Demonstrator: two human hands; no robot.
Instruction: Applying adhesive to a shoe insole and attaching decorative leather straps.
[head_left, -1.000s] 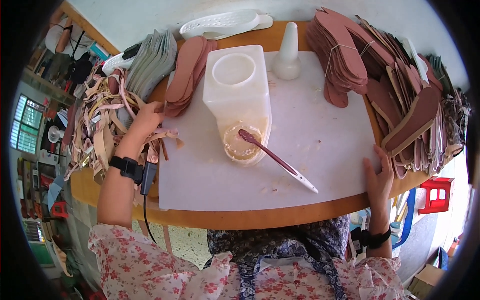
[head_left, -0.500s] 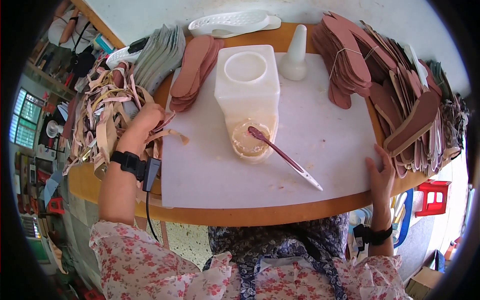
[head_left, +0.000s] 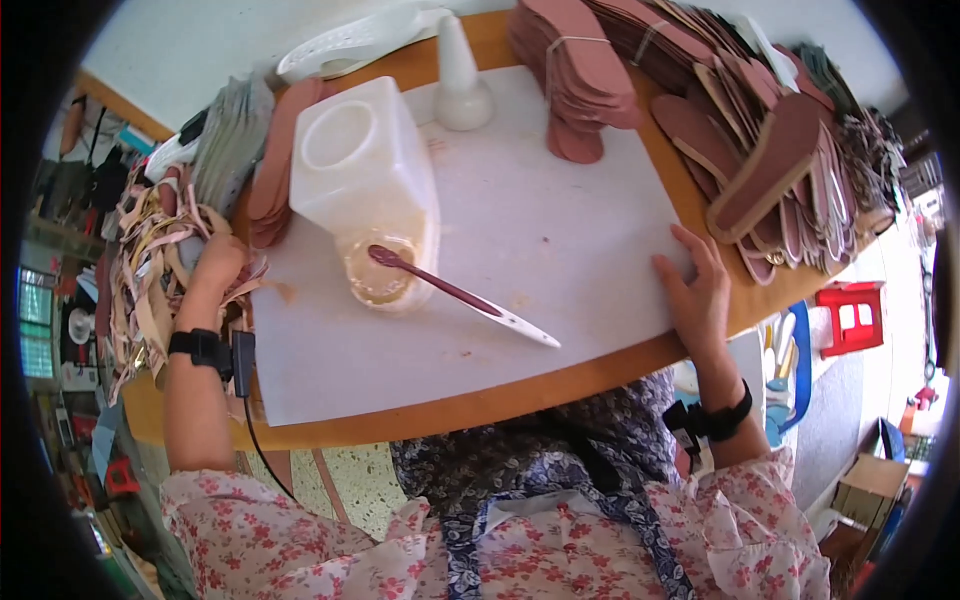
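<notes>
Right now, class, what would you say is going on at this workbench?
A person sits at a round wooden table covered by a white sheet. The left hand reaches into a heap of pale straps at the table's left edge. The right hand rests flat on the sheet's right edge, beside stacks of brown insoles. In the middle, a brush lies across a small open pot, in front of a white plastic jug. Neither hand touches the brush.

- We see a tangled heap of pale pink and tan leather straps at the table's left edge, spilling onto the white sheet.
- That sheet lies flat across the round wooden table.
</notes>
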